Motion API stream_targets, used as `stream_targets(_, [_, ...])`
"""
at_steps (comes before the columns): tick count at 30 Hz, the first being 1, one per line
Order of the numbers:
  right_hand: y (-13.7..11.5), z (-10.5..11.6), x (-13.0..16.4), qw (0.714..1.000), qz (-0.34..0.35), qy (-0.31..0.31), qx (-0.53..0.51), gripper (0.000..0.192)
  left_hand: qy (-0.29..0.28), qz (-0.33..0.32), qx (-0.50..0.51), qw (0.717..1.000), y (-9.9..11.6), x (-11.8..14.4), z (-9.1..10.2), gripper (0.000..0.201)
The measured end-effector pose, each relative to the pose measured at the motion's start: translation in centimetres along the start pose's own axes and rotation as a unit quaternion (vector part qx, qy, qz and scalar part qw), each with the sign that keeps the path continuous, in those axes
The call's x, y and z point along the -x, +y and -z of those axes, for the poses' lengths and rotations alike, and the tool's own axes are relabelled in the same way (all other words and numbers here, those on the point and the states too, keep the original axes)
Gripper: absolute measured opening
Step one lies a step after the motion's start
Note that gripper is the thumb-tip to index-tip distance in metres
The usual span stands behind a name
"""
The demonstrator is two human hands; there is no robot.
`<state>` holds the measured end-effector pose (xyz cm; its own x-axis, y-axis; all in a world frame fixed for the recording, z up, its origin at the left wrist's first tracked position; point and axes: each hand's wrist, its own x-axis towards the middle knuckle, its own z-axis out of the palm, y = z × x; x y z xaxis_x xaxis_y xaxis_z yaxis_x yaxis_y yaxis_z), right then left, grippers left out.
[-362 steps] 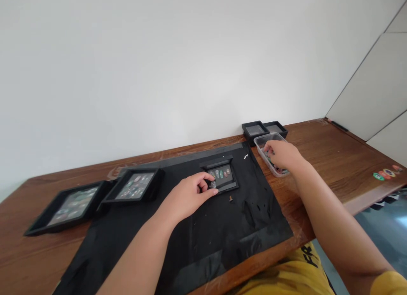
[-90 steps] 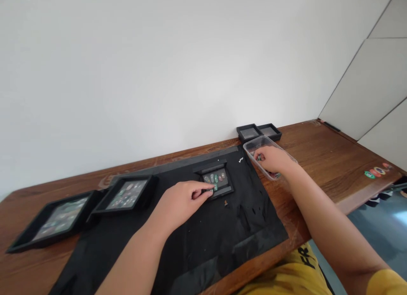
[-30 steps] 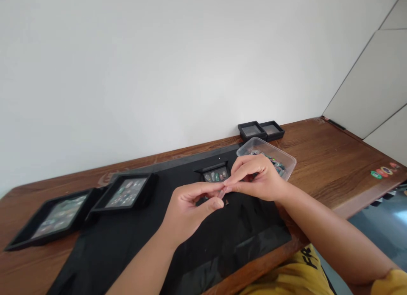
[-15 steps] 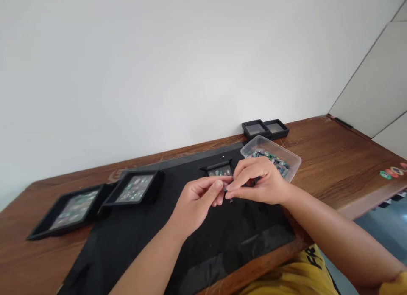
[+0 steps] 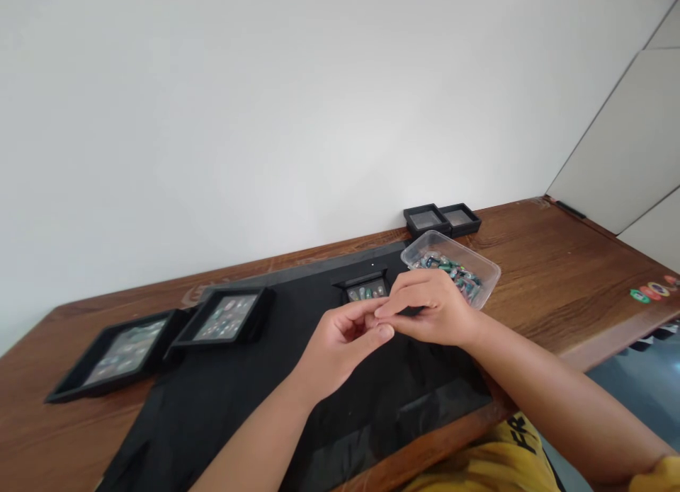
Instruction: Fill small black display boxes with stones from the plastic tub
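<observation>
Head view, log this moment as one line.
left hand fingertips meeting right hand | above black mat | clear plastic tub of coloured pieces beside right hand

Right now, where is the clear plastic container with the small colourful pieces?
In the head view the clear plastic container sits on the wooden table, just beyond the right hand and in front of two small black boxes.

Head camera looks down, perhaps steeply, over table (image 5: 557, 265).

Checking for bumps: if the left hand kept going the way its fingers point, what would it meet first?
The left hand points up-right at the right hand; their fingertips already look joined, so it meets that first. Beyond lies the small black tray, depth unclear.
</observation>
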<state>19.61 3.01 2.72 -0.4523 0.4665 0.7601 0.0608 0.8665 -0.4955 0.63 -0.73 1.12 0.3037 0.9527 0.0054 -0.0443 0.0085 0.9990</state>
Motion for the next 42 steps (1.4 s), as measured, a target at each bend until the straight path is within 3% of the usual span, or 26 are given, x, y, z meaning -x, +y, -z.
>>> stream_targets(6, [-0.1,-0.1,0.1,1.0,-0.009,-0.006,0.003,0.011,-0.029,-0.018,-0.016,0.999,-0.3,0.1,0.3,0.057])
stream_targets(20, [-0.2,-0.1,0.0,1.0,0.001,-0.004,0.017,0.013,-0.013,-0.041,0.007,0.999,0.1,0.1,0.9,0.05])
stream_targets(22, [-0.1,-0.1,-0.1,1.0,-0.004,-0.008,0.023,0.014,0.019,-0.05,-0.007,0.999,0.1,0.0,1.1,0.048])
stream_targets(24, [-0.1,0.1,-0.2,0.999,-0.012,-0.003,0.032,0.013,0.088,-0.074,-0.034,0.993,0.1,-0.1,1.4,0.047])
stream_targets(28, [-0.3,0.4,-0.4,0.997,-0.046,0.033,0.061,0.006,0.247,-0.133,-0.108,0.954,0.2,-0.4,1.9,0.044])
stream_targets(30, [-0.5,0.4,-0.5,0.995,-0.057,0.043,0.07,0.005,0.281,-0.145,-0.154,0.936,0.4,-0.6,2.1,0.041])
stream_targets(32, [-0.5,0.4,-0.5,0.994,-0.062,0.043,0.073,0.005,0.266,-0.142,-0.193,0.934,0.4,-0.7,2.3,0.041])
stream_targets(35, [-0.3,0.5,-0.3,0.995,-0.066,0.032,0.073,0.004,0.186,-0.101,-0.257,0.943,0.1,-0.8,2.5,0.043])
stream_targets(39, [0.1,0.6,-0.1,0.99,-0.094,0.0,0.102,0.007,0.097,-0.042,-0.405,0.908,-0.5,-0.9,2.8,0.038])
stream_targets(42, [0.3,0.7,-0.1,0.98,-0.139,-0.037,0.139,0.012,0.085,-0.073,-0.434,0.894,-0.7,-1.1,2.8,0.035])
